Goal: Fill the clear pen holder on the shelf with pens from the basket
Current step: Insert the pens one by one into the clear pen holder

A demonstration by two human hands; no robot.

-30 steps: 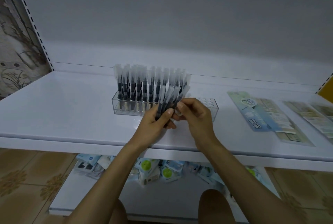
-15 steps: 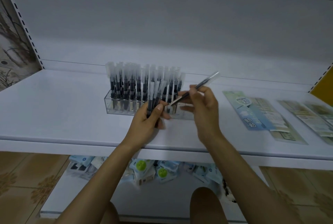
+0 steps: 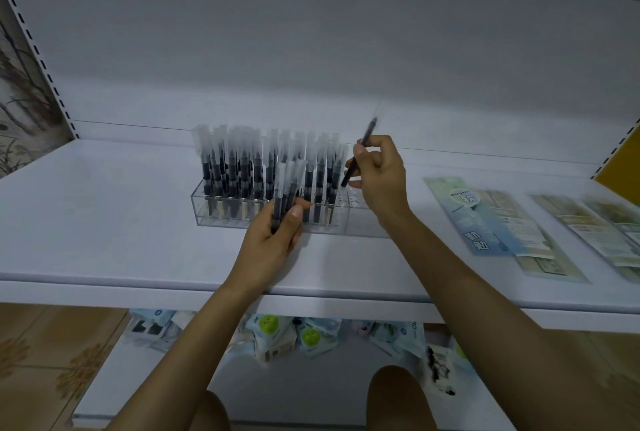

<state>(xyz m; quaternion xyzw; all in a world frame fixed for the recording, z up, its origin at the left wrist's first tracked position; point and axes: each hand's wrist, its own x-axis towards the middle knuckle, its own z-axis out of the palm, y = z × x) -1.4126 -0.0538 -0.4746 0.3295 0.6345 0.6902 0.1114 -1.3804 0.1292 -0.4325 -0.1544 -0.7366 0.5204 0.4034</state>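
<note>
Here, at a white shelf (image 3: 104, 222), a person's left grip (image 3: 273, 240) is curled round a bundle of capped pens (image 3: 289, 188). The thumb is pressed across the dark barrels and the frosted caps point up.

The right grip (image 3: 379, 177) pinches a single dark pen (image 3: 368, 135) between thumb and fingers. The pen is tilted, its upper end leaning up and away to the right. Its lower end points down and left toward the bare holes (image 3: 353, 200); motion blur hides whether it touches them.

The clear pen holder (image 3: 221, 219) stands on the shelf just beyond the left grip and below and to the left of the right grip. Upright rows of standing pens (image 3: 242, 167) fill its left and middle parts. Only the holes at the end beneath the right grip show open.

Flat printed packets (image 3: 485, 219) lie on the shelf to the right of the right grip, well apart from it. Under both forearms, a lower shelf (image 3: 104, 389) carries a heap of small packets (image 3: 277, 330), two of which show a round green face.
</note>
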